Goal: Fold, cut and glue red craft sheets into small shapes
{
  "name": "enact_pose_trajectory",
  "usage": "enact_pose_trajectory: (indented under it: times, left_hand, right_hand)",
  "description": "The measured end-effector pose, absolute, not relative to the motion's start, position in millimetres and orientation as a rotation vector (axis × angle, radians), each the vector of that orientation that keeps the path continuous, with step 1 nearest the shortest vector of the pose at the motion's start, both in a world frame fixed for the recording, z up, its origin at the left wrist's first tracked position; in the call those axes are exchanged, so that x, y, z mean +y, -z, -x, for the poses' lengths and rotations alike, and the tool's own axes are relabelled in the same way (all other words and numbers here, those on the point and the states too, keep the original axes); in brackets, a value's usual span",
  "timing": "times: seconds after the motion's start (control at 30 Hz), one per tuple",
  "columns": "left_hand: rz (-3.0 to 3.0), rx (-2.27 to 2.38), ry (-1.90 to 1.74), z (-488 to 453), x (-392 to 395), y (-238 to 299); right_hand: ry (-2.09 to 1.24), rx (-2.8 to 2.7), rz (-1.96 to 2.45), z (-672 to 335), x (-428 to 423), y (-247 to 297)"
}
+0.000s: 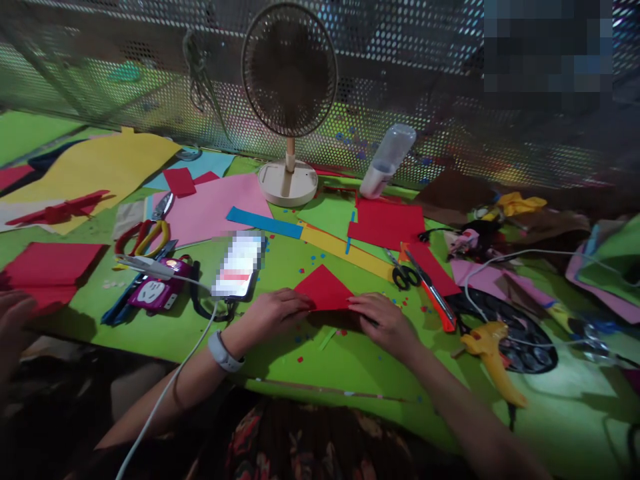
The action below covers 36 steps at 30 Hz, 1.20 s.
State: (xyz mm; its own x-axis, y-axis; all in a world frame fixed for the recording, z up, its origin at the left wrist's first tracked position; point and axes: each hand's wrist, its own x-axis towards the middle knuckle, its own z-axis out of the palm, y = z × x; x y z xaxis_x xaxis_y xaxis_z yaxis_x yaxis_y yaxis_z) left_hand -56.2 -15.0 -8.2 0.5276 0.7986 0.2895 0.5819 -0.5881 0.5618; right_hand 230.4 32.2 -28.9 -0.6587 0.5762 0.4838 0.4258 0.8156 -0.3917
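A sheet of red paper, folded to a triangle with its point facing away from me, lies over the green table. My left hand pinches its left corner, a pale watch band on that wrist. At the opposite corner, my right hand grips the paper's near edge between thumb and fingers. A phone with a lit screen lies just beyond my left hand. Small black scissors and an orange box cutter are to the right of the paper, past my right hand.
At the back stands a fan beside a tilted bottle. A purple power adapter and pliers sit left. On the right are a yellow glue gun and black tray. Another person's hand is far left.
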Motion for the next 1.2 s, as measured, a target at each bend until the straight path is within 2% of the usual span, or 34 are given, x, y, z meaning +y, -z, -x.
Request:
enact_pose_trajectory:
  times: [0.27,0.47,1.2]
  left_hand:
    - [-2.371,1.159,-0.818,60,-14,15]
    - [-2.368,0.989,-0.647,53,-17,7]
    - [-2.415,1.148,-0.762,49,-19,15]
  right_hand:
    - [-0.32,-2.333,0.671,-229,30,22]
    - [-0.443,-2.527,0.617,-233,30,27]
    - [-0.329,-2.451,0.715,-237,31,33]
